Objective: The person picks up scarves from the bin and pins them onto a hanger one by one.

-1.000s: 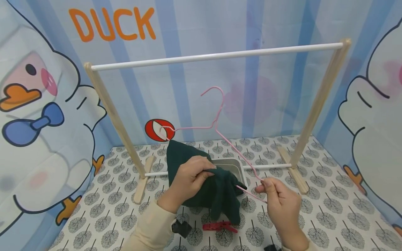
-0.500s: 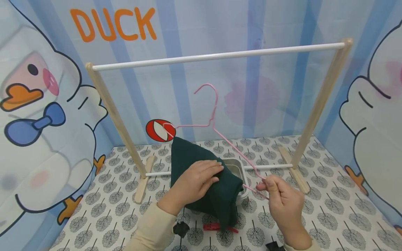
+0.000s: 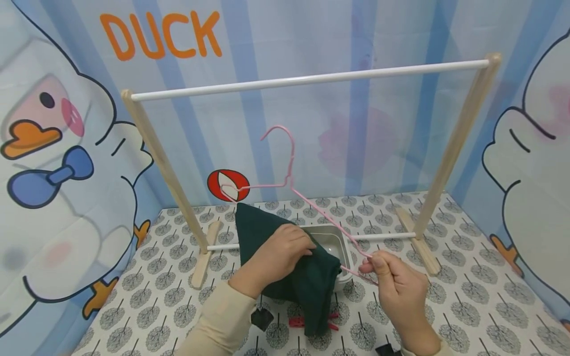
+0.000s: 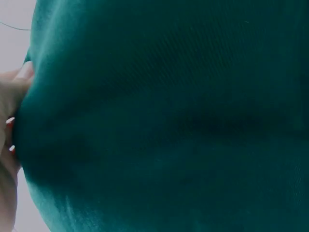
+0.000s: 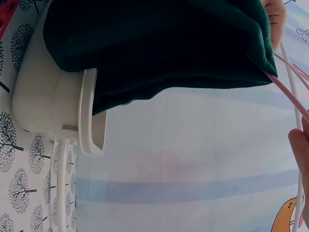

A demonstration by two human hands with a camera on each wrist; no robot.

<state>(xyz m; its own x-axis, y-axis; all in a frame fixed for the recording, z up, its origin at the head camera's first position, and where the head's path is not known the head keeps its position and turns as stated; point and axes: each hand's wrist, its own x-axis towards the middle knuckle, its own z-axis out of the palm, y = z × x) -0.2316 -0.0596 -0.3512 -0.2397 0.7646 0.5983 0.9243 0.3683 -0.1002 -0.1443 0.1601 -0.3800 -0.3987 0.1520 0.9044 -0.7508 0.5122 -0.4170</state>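
A dark green cloth [image 3: 311,277] hangs folded over the lower bar of a pink wire hanger [image 3: 291,163]. My left hand [image 3: 282,249] grips the cloth near its upper edge, fingers bent over the fold. My right hand [image 3: 398,287] pinches the hanger's right corner between thumb and fingers. The hanger is tilted, its hook pointing up and its left end farther away. In the right wrist view, the pink bar comes out of the cloth's fold beside the right fingers [image 5: 299,145]. Green fabric fills most of the left wrist view.
A pale plastic basin [image 3: 348,247] stands behind and partly under the cloth. Red clothespins [image 3: 296,322] lie on the table in front, partly covered by the cloth's lower end. A rack with a white top rail [image 3: 307,79] and wooden posts [image 3: 458,143] stands behind.
The bunched cloth has been spread down over the bar. My left hand went flat on it, then its fingers bent. The hanger's hook has shifted left.
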